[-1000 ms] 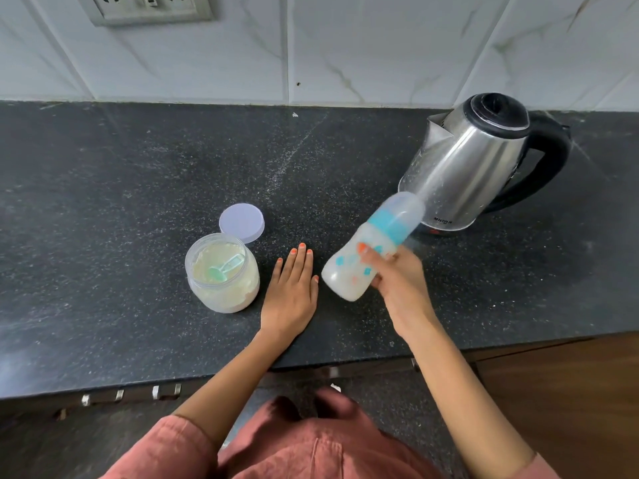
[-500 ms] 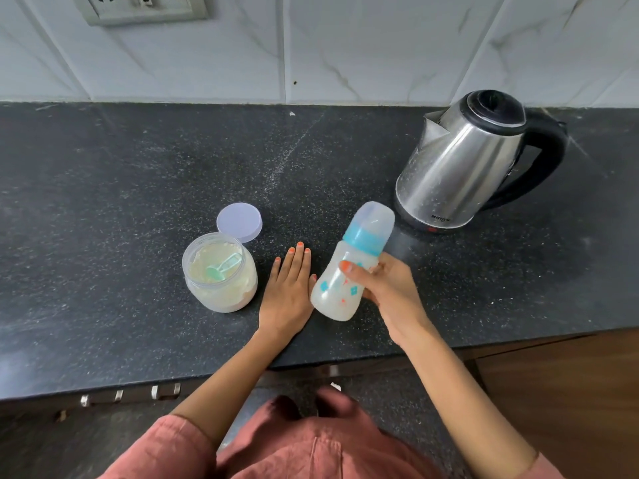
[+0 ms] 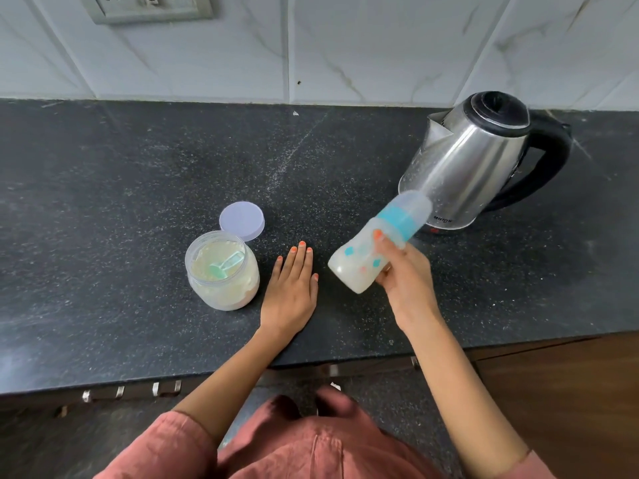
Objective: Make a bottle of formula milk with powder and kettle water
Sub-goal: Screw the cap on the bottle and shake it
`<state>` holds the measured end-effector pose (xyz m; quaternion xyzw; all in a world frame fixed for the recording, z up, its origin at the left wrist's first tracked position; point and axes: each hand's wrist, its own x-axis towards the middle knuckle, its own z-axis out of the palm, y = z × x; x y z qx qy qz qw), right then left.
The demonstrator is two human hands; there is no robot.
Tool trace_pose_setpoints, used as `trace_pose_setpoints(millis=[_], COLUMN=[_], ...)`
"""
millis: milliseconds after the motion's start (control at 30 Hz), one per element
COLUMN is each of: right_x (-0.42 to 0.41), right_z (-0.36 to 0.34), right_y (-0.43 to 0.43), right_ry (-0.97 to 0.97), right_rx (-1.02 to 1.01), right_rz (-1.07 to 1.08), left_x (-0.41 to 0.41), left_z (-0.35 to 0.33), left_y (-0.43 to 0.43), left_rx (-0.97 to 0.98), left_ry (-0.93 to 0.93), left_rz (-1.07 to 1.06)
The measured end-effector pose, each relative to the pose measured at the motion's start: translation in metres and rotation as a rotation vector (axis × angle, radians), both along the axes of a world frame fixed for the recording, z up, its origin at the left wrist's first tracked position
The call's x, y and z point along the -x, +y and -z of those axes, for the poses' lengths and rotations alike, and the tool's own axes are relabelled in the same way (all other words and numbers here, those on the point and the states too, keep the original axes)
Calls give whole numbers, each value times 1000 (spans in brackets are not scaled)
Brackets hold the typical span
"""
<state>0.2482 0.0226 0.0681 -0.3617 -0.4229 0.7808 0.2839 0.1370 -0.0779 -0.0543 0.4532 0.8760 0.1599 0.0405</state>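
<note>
We saw a steel kettle (image 3: 473,167) with a black lid and black handle standing at the back right of the dark speckled stone counter (image 3: 121,202), its spout turned leftward. Just in front of it the capped top of the baby bottle (image 3: 377,247) overlapped the kettle's lower wall in our view; we could not tell whether they touched. The bottle was translucent plastic with a teal collar, a clear domed cap and small teal and orange marks, filled with milky white liquid. It was lifted off the counter, tilted with its cap up and to the right, and the right hand (image 3: 404,278) gripped it around the middle. The left hand (image 3: 290,288) lay flat and unclenched on the counter, palm down, grasping nothing, between the bottle and a clear round jar (image 3: 223,271). The jar stood open, holding pale powder with a teal scoop (image 3: 224,266) sunk in it. Its flat lilac lid (image 3: 242,221) lay just behind, against the rim. White marbled tiles (image 3: 345,46) and a socket plate (image 3: 148,6) backed the counter.
</note>
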Motion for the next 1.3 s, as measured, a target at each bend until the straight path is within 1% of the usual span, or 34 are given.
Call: trace_pose_setpoints(millis=[67, 100, 133, 233, 267, 300, 333, 433, 467, 500, 533, 633, 667, 733, 833, 867, 900, 933, 1033, 1067, 1100, 1133, 1233, 1267, 1300], right_x=[5, 7, 7, 2, 0, -1, 0, 6, 8, 8, 8, 1, 0, 0, 6, 8, 9, 9, 4, 1, 0, 1, 8, 10, 10], right_z=[1, 3, 4, 6, 7, 6, 5, 0, 0, 1, 1, 3, 2, 1, -2, -2, -1, -1, 2, 3, 4, 4, 1, 2, 3], right_y=[3, 1, -4, -19, -20, -18, -15, -3, -2, -2, -5, -17, -17, -12, 4, 7, 7, 3, -12, -14, -14, -12, -2, 0, 0], right_ry=[78, 71, 39, -144, -186, -189, -157, 21, 57, 55, 17, -161, -189, -141, 16, 57, 70, 50, -129, -172, -177, -144, 48, 83, 83], right_rx=[85, 81, 55, -117, -163, -181, -166, 0, 22, 2, -47, -210, -232, -199, -41, -10, -6, -23, -151, -189, -197, -171, 26, 51, 31], right_rz=[150, 164, 128, -152, -198, -190, -144, 96, 139, 131, 72, -200, -228, -146, 124, 178, 187, 145, -158, -218, -217, -171, 83, 139, 148], left_x=[0, 0, 0, 2, 2, 2, 2, 0, 0, 0, 1, 3, 2, 2, 1, 0, 0, 1, 3, 3, 3, 3, 0, 0, 0], left_z=[2, 3, 2, 2, 4, 5, 4, 1, 2, 3, 4, 7, 8, 6, 3, 3, 3, 5, 6, 8, 8, 7, 0, 0, 0], left_y=[1, 1, 1, 0, 0, -1, 0, 1, 2, 2, 1, -1, -1, 1, 1, 1, 0, 0, 0, 0, 0, 0, 1, 2, 1], left_rx=[1, 9, 13, 18, 21, 25, 18, -4, -5, 1, 6, 19, 19, 19, -6, -10, -13, -11, 24, 26, 29, 21, -18, -13, -6], left_ry=[1, -3, -8, 11, 14, 2, -6, -22, -22, -24, -19, 21, 22, 10, -11, -12, -17, -22, 13, 30, 23, 11, -8, -12, -19], left_rz=[12, 9, 5, 24, 38, 42, 30, 0, -1, -5, -4, 36, 46, 23, 0, 7, 6, 2, 26, 38, 41, 31, 1, 1, 0])
